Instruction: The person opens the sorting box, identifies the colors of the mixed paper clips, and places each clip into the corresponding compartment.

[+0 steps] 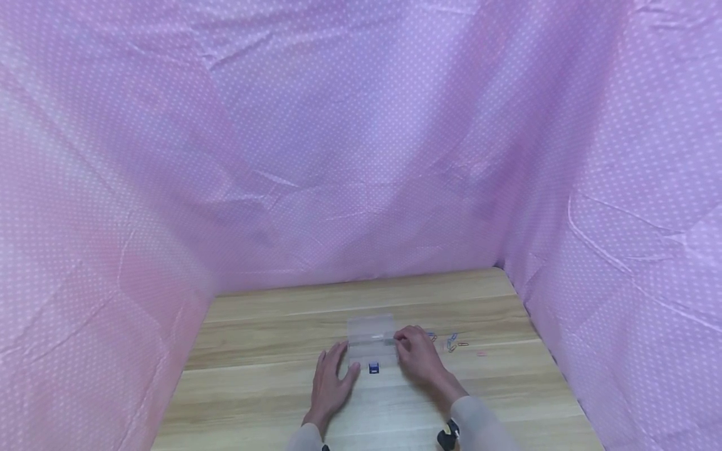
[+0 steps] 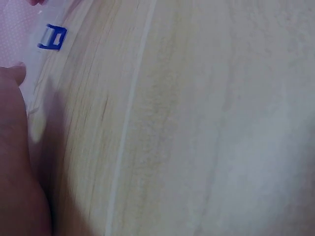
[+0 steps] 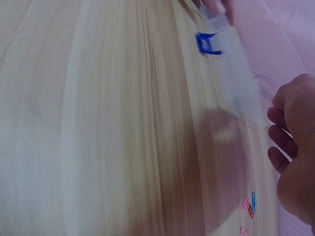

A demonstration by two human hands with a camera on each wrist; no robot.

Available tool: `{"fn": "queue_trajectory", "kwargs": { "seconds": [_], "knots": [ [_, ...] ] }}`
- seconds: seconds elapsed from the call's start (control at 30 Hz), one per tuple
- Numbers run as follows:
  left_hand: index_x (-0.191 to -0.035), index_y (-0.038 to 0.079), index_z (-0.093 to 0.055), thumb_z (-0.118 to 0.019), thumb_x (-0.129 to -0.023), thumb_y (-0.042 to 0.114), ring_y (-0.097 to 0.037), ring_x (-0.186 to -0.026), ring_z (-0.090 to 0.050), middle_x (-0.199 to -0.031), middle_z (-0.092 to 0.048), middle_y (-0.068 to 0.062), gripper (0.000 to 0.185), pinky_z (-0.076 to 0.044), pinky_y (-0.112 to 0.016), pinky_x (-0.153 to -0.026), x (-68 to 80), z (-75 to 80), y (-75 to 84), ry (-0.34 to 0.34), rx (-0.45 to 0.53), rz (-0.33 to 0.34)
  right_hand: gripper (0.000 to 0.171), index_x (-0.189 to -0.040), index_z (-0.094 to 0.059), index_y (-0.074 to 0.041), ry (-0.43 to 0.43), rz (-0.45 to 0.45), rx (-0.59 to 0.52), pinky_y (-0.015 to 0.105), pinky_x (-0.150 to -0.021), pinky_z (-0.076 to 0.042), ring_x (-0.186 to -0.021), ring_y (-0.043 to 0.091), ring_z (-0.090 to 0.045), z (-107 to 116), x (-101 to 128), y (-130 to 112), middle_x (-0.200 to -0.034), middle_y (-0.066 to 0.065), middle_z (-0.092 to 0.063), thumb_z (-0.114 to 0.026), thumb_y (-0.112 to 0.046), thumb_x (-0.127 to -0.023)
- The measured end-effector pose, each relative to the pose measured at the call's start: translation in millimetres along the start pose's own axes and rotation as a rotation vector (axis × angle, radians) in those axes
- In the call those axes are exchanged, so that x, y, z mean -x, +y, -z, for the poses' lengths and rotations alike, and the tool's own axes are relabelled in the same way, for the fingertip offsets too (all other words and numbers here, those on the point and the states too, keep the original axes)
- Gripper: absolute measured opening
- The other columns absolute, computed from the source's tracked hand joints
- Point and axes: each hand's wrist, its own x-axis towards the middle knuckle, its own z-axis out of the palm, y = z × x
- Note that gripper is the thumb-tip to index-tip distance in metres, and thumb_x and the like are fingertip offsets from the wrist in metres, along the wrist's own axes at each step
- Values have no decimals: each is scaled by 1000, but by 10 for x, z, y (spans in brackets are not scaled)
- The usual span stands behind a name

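A small clear plastic box [image 1: 370,341] with a blue latch [image 1: 373,368] on its near side lies on the wooden table [image 1: 271,388]. My left hand [image 1: 333,379] lies flat on the table, thumb against the box's left side. My right hand [image 1: 417,354] has its fingers curled onto the box's right edge. The left wrist view shows the latch [image 2: 51,37], the box's edge [image 2: 37,98] and my left hand [image 2: 15,157]. In the right wrist view, the box [image 3: 238,83] and latch [image 3: 209,43] lie beside my curled right hand [image 3: 295,142].
Several coloured paper clips [image 1: 451,342] lie loose on the table just right of my right hand, also seen in the right wrist view as paper clips [image 3: 250,204]. Purple dotted cloth [image 1: 361,156] walls the table at the back and on both sides.
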Motion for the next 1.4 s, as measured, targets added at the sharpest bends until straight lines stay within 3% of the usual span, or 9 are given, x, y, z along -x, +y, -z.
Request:
{"fn": "queue_trajectory", "kwargs": {
  "seconds": [0.27, 0.5, 0.7, 0.83, 0.97, 1.1, 1.23, 1.4],
  "knots": [
    [-162, 18, -60, -75, -106, 45, -38, -164, -49, -169, -62, -11, 64, -19, -60, -147, -1, -32, 10, 4, -26, 5, 18, -123, -81, -12, 19, -23, -30, 65, -127, -52, -133, 33, -70, 116, 95, 21, -126, 2, -81, -72, -17, -108],
    [-163, 22, -59, -65, -112, 53, -35, -167, -46, -171, -59, -9, 60, -15, -55, -149, -13, -40, 40, -7, -1, 71, 18, -122, -81, -9, 61, -17, -2, 60, -117, -60, -125, 30, -73, 241, 182, 100, -124, 3, -81, -75, -12, -105],
    [-164, 21, -57, -62, -115, 48, -35, -167, -46, -173, -57, -9, 56, -10, -56, -150, -28, -7, 91, -20, 53, 103, 17, -121, -81, -7, 78, -46, -32, 58, -116, -62, -124, 30, -74, 345, 263, 207, -123, 4, -80, -75, -11, -106],
    [-163, 21, -57, -64, -115, 45, -36, -165, -49, -171, -59, -8, 54, -14, -62, -148, -44, 12, 94, -21, 46, 54, 18, -122, -81, -6, 122, -21, -1, 61, -116, -61, -128, 35, -74, 422, 314, 299, -129, 10, -81, -75, -10, -105],
    [-162, 23, -59, -65, -114, 43, -35, -160, -53, -168, -62, -5, 52, -24, -65, -144, -66, 24, 91, -7, 20, -22, 17, -119, -82, -4, 195, 46, 40, 63, -109, -63, -120, 37, -76, 519, 363, 382, -125, 12, -83, -79, -6, -102],
    [-161, 20, -61, -66, -114, 42, -39, -160, -52, -166, -63, -7, 52, -27, -67, -142, -92, 36, 85, -4, -7, -82, 20, -122, -81, -4, 217, 21, 52, 59, -102, -67, -113, 31, -76, 644, 415, 449, -121, 11, -83, -79, -6, -102],
    [-162, 16, -60, -64, -113, 45, -43, -163, -48, -166, -63, -12, 56, -24, -68, -143, -111, 39, 72, -20, -32, -103, 25, -128, -79, -3, 224, -20, 56, 61, -105, -66, -117, 32, -74, 765, 459, 569, -125, 12, -81, -77, -6, -103],
    [-165, 14, -56, -62, -113, 48, -46, -165, -45, -168, -61, -16, 62, -19, -70, -144, -117, 35, 66, -50, -42, -95, 32, -133, -76, -1, 227, -39, 67, 70, -114, -59, -129, 43, -70, 909, 536, 775, -134, 19, -78, -75, -2, -101]
  ]
}}
